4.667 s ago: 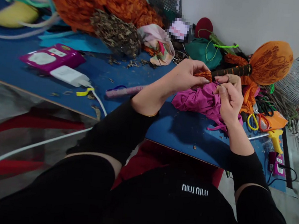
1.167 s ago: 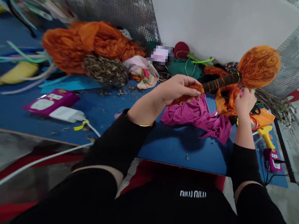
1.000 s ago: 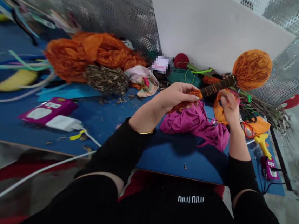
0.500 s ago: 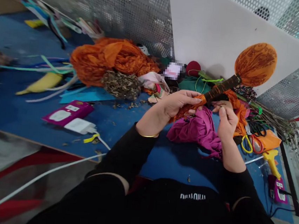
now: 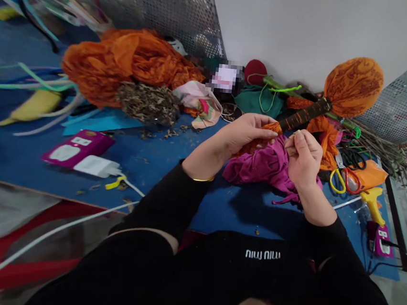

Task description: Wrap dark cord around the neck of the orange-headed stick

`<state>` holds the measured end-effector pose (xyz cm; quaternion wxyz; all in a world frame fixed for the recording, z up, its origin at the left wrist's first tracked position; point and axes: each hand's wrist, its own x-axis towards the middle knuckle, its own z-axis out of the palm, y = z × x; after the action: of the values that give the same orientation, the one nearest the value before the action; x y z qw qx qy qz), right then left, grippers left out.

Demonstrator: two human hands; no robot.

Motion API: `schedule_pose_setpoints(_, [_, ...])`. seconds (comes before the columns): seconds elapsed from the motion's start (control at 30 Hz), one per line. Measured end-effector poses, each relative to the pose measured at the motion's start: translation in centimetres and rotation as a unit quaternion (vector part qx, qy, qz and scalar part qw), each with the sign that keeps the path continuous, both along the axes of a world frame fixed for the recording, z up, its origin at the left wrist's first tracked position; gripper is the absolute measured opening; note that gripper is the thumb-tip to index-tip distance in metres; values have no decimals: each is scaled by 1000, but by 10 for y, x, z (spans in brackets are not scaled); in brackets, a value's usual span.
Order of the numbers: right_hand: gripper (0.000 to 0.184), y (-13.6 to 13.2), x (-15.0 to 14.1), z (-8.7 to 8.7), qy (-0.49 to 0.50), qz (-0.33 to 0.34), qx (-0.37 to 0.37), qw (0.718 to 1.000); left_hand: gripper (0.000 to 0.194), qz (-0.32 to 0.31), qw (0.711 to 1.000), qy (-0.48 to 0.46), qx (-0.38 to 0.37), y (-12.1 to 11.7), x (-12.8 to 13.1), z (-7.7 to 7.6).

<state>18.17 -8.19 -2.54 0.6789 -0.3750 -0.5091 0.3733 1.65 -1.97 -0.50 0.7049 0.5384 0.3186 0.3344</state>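
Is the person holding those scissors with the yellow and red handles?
No, the left hand grips orange cloth, and the scissors lie apart from the right hand.

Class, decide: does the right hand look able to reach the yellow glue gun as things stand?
Probably yes: the right hand has the yellow glue gun on its own side, mostly uncovered, with nothing apparently blocking it.

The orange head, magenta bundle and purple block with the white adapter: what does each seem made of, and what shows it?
Orange head: matt printed cloth outside, gathered at the neck; filling hidden. Magenta bundle: soft, matt fabric, judging by its creases. Purple block: probably plastic, its smooth moulded surface looking slightly glossy.
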Motion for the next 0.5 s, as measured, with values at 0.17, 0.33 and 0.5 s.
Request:
schedule_pose_setpoints(0.17, [51,-13,-9,-2,-26,-22,48,998,37,39,999,4,25,1,8,-7])
schedule_pose_setpoints(0.33, [56,-14,-10,-2,-86,-37,65,993,27,44,996,46,59,4,15,-14])
schedule_pose_setpoints(0.5, [50,-4,16,15,-223,16,115,968,20,55,978,132,154,8,14,-16])
